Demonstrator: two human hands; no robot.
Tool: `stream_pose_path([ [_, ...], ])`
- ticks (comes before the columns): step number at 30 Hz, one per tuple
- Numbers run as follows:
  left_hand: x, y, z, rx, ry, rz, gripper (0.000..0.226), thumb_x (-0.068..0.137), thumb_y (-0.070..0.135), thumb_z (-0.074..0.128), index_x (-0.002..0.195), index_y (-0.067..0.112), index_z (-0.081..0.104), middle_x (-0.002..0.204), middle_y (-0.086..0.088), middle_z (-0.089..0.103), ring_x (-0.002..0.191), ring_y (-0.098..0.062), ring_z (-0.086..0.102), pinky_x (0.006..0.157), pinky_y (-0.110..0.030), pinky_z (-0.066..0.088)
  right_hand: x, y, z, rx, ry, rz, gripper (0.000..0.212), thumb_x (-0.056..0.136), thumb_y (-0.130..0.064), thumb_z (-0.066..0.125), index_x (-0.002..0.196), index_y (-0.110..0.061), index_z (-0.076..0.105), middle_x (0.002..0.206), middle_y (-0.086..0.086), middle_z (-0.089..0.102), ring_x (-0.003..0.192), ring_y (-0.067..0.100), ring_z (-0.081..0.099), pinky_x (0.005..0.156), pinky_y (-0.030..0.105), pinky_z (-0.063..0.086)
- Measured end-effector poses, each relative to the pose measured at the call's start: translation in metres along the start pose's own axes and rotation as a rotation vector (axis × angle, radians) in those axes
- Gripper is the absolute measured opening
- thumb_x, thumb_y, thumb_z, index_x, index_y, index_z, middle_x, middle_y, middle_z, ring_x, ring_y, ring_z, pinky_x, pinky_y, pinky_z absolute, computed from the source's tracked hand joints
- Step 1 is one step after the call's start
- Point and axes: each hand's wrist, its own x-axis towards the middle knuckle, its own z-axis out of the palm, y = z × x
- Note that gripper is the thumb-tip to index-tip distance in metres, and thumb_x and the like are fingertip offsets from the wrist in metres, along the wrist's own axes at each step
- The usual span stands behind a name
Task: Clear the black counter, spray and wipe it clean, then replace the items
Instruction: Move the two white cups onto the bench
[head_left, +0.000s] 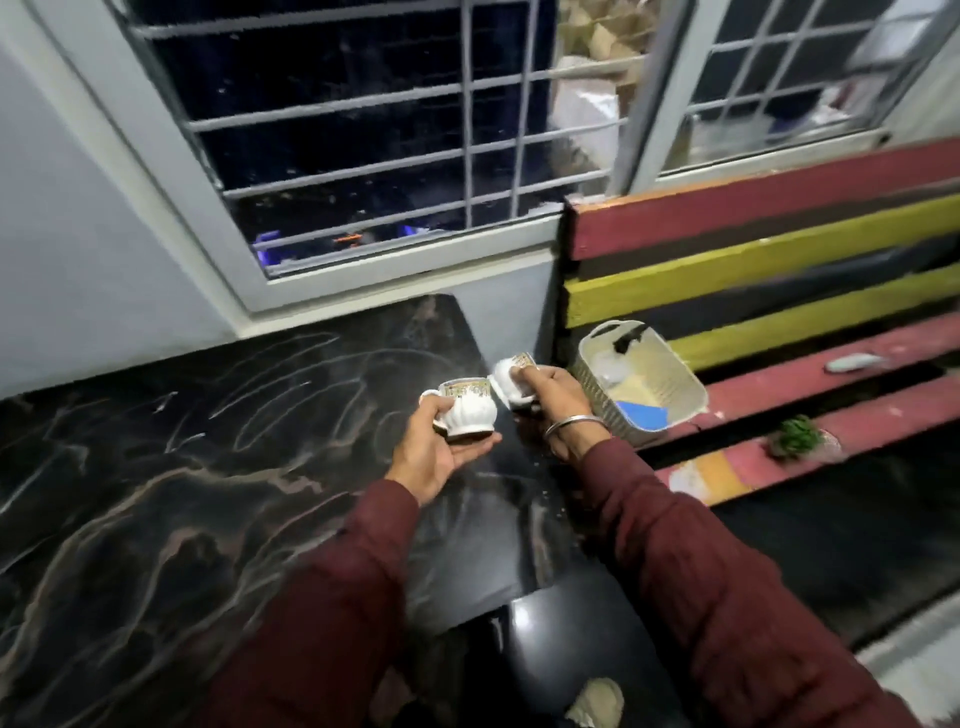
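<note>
From the head view, the person held a white cup in each hand, above the right end of the black worktop. The left hand had its fingers curled under the left cup, with the cup sitting upright in the grip. The right hand gripped the right cup from above, and that cup was tipped on its side. The two cups were very close, maybe touching.

I thought they could knock together and chip. The tipped cup could slip out and break on the hard worktop, since only the fingers held it. A basket sat just beside the right hand on a striped bench, and an arm could bump it. The worktop looked streaky, maybe wet, so a cup set down might slide.
</note>
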Motion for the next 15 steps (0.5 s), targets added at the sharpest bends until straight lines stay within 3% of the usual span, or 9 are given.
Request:
stream_pose_path([
  [3,0.011,-0.039,0.054,0.079,-0.058,-0.027,0.022,0.093,0.003,0.052,0.112,-0.002,0.06,0.107,-0.027,0.068,0.092,-0.034,0.07,0.101,-0.062,0.048,0.007,-0.009,-0.073,-0.048,0.1,-0.062,0.02,0.074,-0.02,0.076,0.085,-0.014,0.061,0.074,0.006,0.065,0.064,0.02,0.061,0.058,0.028,0.052],
  [5,0.019,-0.069,0.092,0.164,-0.084,-0.002,0.023,0.092,-0.001,0.055,0.114,-0.002,0.063,0.105,-0.024,0.07,0.096,-0.032,0.068,0.097,-0.056,0.053,0.004,-0.017,-0.122,-0.108,0.157,-0.1,0.04,0.061,-0.027,0.082,0.093,-0.016,0.06,0.09,0.01,0.069,0.079,0.026,0.067,0.075,0.037,0.058],
  [6,0.022,-0.081,0.109,0.202,-0.092,0.017,0.028,0.092,-0.001,0.057,0.119,-0.003,0.062,0.106,-0.021,0.07,0.097,-0.03,0.068,0.092,-0.051,0.057,0.0,-0.021,-0.142,-0.119,0.168,-0.117,0.046,0.062,-0.024,0.083,0.099,-0.015,0.058,0.094,0.01,0.069,0.082,0.026,0.067,0.078,0.035,0.058],
  [9,0.029,-0.116,0.155,0.349,-0.081,0.139,0.048,0.083,0.003,0.074,0.128,0.0,0.058,0.109,-0.013,0.072,0.09,-0.019,0.07,0.081,-0.035,0.06,-0.008,-0.03,-0.201,-0.175,0.206,-0.181,0.046,0.074,-0.005,0.078,0.11,-0.012,0.05,0.09,0.001,0.062,0.081,0.017,0.059,0.067,0.015,0.052],
  [12,0.036,-0.137,0.187,0.579,-0.073,0.288,0.056,0.072,0.002,0.085,0.122,0.006,0.06,0.108,-0.004,0.071,0.089,-0.008,0.065,0.081,-0.021,0.054,-0.006,-0.032,-0.246,-0.332,0.3,-0.23,0.062,0.063,-0.017,0.085,0.115,-0.014,0.051,0.104,0.004,0.064,0.093,0.021,0.061,0.082,0.032,0.053],
  [15,0.052,-0.158,0.214,0.714,-0.072,0.344,0.051,0.074,0.0,0.085,0.116,0.011,0.059,0.103,0.003,0.068,0.085,-0.002,0.062,0.075,-0.012,0.049,0.001,-0.03,-0.287,-0.433,0.384,-0.221,0.064,0.059,-0.027,0.086,0.111,-0.019,0.051,0.106,0.003,0.064,0.093,0.022,0.061,0.081,0.036,0.052],
])
